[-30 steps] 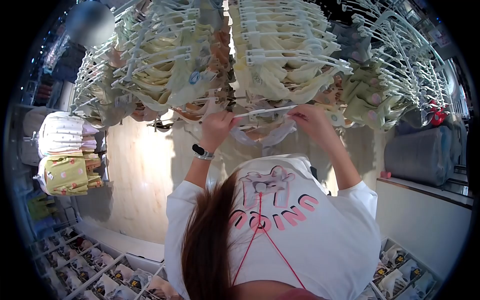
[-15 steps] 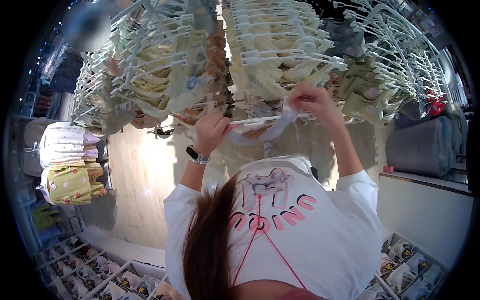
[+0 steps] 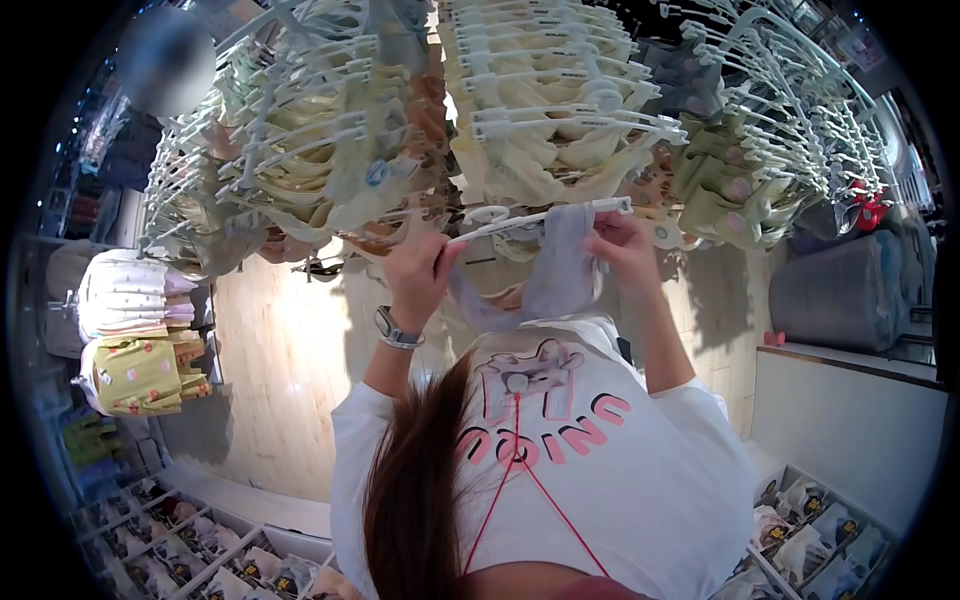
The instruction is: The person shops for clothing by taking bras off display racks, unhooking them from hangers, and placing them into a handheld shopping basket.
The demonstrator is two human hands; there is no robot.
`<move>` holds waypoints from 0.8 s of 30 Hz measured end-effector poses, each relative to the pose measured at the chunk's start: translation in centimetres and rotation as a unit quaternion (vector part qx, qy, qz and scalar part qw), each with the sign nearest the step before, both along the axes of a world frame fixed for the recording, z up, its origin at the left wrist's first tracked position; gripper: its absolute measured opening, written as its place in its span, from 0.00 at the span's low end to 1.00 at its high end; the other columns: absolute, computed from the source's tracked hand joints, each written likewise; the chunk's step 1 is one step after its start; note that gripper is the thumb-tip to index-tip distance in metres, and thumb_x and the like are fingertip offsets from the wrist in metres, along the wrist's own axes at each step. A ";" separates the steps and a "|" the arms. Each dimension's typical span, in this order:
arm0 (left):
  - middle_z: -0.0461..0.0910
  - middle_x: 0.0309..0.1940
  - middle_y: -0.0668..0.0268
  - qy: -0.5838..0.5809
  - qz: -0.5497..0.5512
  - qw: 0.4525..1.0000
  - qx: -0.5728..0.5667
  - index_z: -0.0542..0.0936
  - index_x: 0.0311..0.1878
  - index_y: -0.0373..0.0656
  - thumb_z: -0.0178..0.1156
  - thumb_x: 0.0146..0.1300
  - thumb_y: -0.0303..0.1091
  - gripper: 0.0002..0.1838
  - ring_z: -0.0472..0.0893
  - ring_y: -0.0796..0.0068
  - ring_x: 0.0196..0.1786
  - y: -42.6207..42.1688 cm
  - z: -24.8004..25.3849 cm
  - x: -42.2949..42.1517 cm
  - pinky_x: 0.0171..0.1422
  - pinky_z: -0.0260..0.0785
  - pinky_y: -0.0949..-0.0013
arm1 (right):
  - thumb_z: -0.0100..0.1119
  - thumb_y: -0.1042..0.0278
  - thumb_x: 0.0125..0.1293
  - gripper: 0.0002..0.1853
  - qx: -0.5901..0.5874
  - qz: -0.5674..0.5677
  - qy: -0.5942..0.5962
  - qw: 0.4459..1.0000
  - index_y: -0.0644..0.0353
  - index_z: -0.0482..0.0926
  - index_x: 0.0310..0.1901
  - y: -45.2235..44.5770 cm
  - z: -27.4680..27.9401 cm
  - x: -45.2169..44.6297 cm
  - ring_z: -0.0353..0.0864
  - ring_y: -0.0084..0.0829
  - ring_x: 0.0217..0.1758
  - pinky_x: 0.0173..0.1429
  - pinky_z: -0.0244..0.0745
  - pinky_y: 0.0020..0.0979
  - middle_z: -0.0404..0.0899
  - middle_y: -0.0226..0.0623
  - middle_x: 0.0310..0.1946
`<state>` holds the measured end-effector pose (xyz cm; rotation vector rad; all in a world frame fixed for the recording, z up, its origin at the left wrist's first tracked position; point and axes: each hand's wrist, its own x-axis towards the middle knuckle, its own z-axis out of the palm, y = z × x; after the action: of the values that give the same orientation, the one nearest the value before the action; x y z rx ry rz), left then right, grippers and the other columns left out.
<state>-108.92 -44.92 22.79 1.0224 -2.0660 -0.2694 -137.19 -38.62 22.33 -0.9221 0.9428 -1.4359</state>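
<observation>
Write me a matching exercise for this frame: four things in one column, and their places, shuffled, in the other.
1. Watch
2. Grey-lilac garment
3. Red cord
4. Yellow-green garment

A. Over the front of the white shirt
B. Below the white garments, at the picture's left
C. Hanging from the white hanger, beside the right hand
D. On the wrist of the left hand

Pairs: 1-D, 2-C, 3-A, 4-B
</observation>
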 end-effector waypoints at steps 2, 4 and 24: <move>0.73 0.19 0.63 -0.013 0.012 0.999 -0.044 0.76 0.27 0.43 0.65 0.56 0.36 0.09 0.72 0.62 0.20 -0.2 -1.2 -0.7 0.24 0.61 0.64 | 0.64 0.75 0.59 0.11 0.065 -0.073 0.048 0.994 0.66 0.79 0.43 -0.3 -1.0 1.3 0.76 0.17 0.45 0.44 0.70 0.20 0.81 0.31 0.40; 0.74 0.20 0.64 -0.033 0.029 0.997 -0.070 0.76 0.28 0.43 0.65 0.57 0.36 0.09 0.73 0.62 0.20 0.0 -2.1 -1.4 0.24 0.62 0.64 | 0.63 0.72 0.60 0.09 0.064 -0.120 0.004 0.991 0.65 0.80 0.42 -0.8 -1.7 2.4 0.75 0.16 0.41 0.45 0.68 0.20 0.81 0.28 0.37; 0.75 0.19 0.62 -0.108 -0.076 0.990 0.056 0.77 0.26 0.45 0.63 0.57 0.43 0.13 0.75 0.60 0.22 1.6 -12.6 -3.2 0.24 0.64 0.62 | 0.63 0.71 0.60 0.08 0.154 -0.172 0.252 0.940 0.61 0.81 0.40 3.1 -11.3 -3.3 0.80 0.23 0.36 0.41 0.74 0.25 0.81 0.32 0.31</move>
<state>-112.08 -43.31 10.18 0.9971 -2.3526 -0.3697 -140.47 -35.50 11.06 -0.9335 1.7313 -1.2993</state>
